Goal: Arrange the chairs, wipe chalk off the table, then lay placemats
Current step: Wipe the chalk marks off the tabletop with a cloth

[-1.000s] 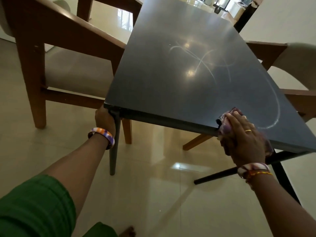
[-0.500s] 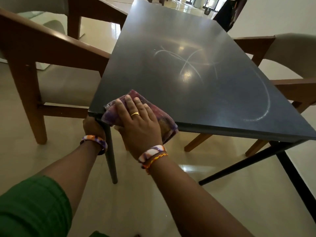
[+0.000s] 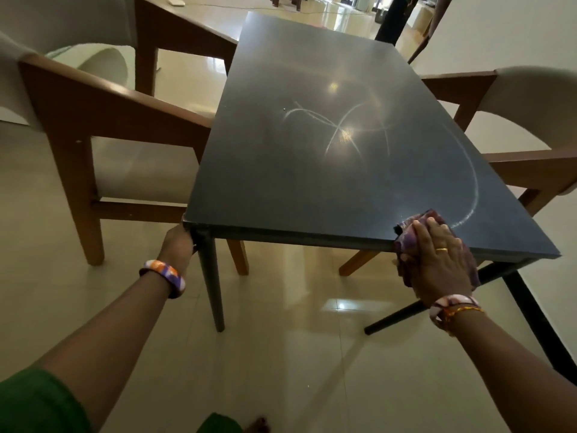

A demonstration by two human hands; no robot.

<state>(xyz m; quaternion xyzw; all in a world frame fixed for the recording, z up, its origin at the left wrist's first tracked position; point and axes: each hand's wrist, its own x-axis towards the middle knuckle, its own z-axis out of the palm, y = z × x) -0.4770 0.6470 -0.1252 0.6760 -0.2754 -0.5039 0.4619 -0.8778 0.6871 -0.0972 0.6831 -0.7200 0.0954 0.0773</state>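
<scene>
Left hand [image 3: 179, 245] fingers hidden behind table [image 3: 312, 170] corner.

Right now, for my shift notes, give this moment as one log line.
stage: wiping | right hand: presses purple cloth on dark table near edge | left hand: grips table corner | chalk arc: remains

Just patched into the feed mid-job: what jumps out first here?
White chalk lines looping across the middle of the dark rectangular table stand out most. At its near edge, the right hand presses a purple patterned cloth by the chalk arc's end, while the left hand grips the near left corner. Wooden cream-seated chairs flank both sides.
</scene>
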